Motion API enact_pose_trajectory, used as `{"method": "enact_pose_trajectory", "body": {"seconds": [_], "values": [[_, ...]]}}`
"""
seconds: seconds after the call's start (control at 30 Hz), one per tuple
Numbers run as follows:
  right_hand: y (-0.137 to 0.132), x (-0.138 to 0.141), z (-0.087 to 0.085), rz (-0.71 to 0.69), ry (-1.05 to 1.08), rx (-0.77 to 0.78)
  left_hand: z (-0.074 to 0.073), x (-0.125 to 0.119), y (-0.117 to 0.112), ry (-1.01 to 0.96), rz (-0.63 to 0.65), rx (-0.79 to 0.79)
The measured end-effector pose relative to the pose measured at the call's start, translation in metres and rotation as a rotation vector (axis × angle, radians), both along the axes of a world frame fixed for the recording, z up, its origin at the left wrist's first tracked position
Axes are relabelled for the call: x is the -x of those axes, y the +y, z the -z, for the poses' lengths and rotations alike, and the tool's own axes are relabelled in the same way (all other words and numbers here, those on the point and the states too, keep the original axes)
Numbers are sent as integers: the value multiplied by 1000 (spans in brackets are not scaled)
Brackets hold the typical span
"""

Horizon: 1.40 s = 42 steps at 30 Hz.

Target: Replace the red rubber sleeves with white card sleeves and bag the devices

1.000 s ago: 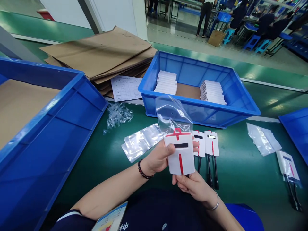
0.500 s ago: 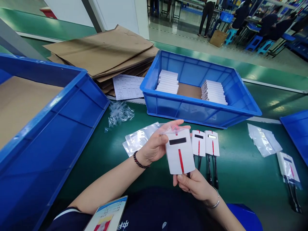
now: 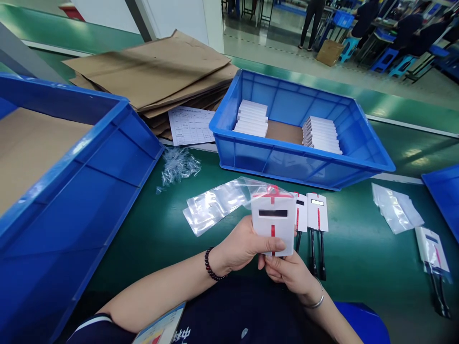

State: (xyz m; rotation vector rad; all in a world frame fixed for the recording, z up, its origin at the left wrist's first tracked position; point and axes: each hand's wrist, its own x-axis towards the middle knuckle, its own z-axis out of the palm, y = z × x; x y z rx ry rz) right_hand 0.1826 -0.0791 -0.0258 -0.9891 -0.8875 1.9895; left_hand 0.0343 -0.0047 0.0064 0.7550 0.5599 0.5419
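A flat white device [image 3: 261, 227] with a dark window and red strips stands upright before me. My left hand [image 3: 247, 246] grips its lower half, thumb across the front. At its bottom edge, my right hand [image 3: 289, 272] is closed; the fingers hide exactly what part they pinch. A clear plastic bag [image 3: 244, 184] lies over the device's top end and trails to the left. Behind to the right lie two similar white devices [image 3: 322, 217] with black leads [image 3: 322, 258], one partly covered by the held one. More clear bags [image 3: 211, 205] lie left of my hands.
A blue crate [image 3: 279, 155] holds two rows of white pieces. Another blue crate [image 3: 96, 177] stands at left, beside cardboard sheets [image 3: 150, 71] and a printed paper [image 3: 190, 125]. Small clear plastic pieces [image 3: 179, 165] are heaped nearby. At right are bags [image 3: 394, 208] and a bagged device [image 3: 432, 248].
My left hand has slid from the device's top corner down to its lower half. The bag now shows spread over the top end, and the device is more upright.
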Motion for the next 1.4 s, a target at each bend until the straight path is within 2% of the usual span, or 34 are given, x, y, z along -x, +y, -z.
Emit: {"method": "enact_pose_trajectory", "body": {"seconds": [0.1, 0.23, 0.33, 0.57, 0.77, 0.87, 0.97, 1.1, 1.2, 1.3, 1.4], "values": [[0, -1, -2, -45, 10, -24, 0, 1, 9, -107, 0, -6], [0, -1, -4, -112, 36, 8, -1, -2, 25, -327, -137, 84], [0, 1, -4, -69, 58, 59, 3, -7, 23, -245, -111, 141], [5, 2, 5, 14, 100, 102, 17, -13, -1, -55, -19, 151], [7, 2, 5, 20, 118, 38, 16, -8, -1, -41, 9, 122], [5, 2, 3, -47, 105, 8, 10, -5, 9, -152, -96, 154], [2, 3, 2, -52, 77, 68, 5, -6, 15, -159, -216, 166], [0, 5, 1, 61, 57, 155, 4, -11, 9, -67, -235, 200], [2, 6, 0, 65, 64, 179, 7, -13, 3, -29, -207, 188], [5, 7, 0, 82, 54, 151, 10, -13, -3, 20, -153, 162], [8, 2, -5, 18, -104, 54, 11, -11, -8, 88, -199, 169]]}}
